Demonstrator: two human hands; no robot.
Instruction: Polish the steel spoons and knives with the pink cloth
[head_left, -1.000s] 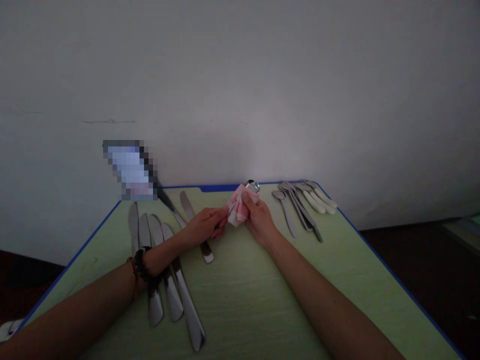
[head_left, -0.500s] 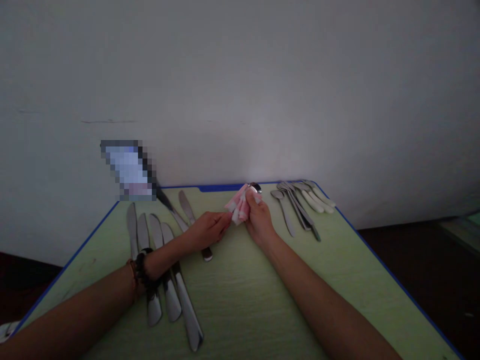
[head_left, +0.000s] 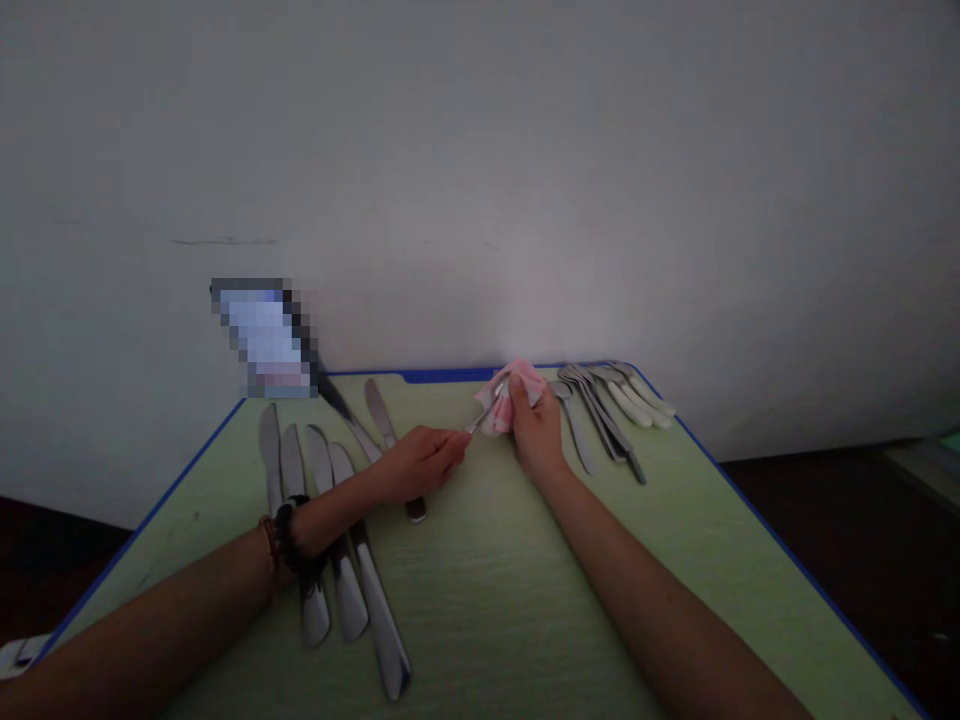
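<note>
My left hand (head_left: 426,462) is closed around the handle end of a metal spoon (head_left: 481,415), which points up and to the right. A pink and white cloth (head_left: 531,374) is gripped in my right hand (head_left: 537,428), its thumb pressing on top. The cloth wraps the spoon's bowl and hides it. Both hands are above the far middle of the green table (head_left: 480,600). Beneath my left wrist lie several table knives (head_left: 384,620), partly covered by the forearm. Another knife (head_left: 379,408) lies just beyond my left hand.
Right of my right hand lie several metal spoons (head_left: 600,420), with white-handled cutlery (head_left: 631,405) beside them. A blurred-out phone-like screen (head_left: 266,335) stands at the back left. A grey wall (head_left: 480,180) rises behind the table's blue edge (head_left: 442,377).
My right hand has moved right with the cloth, away from my left hand. The cloth now covers the spoon's bowl, which showed before, and more of the handle is exposed.
</note>
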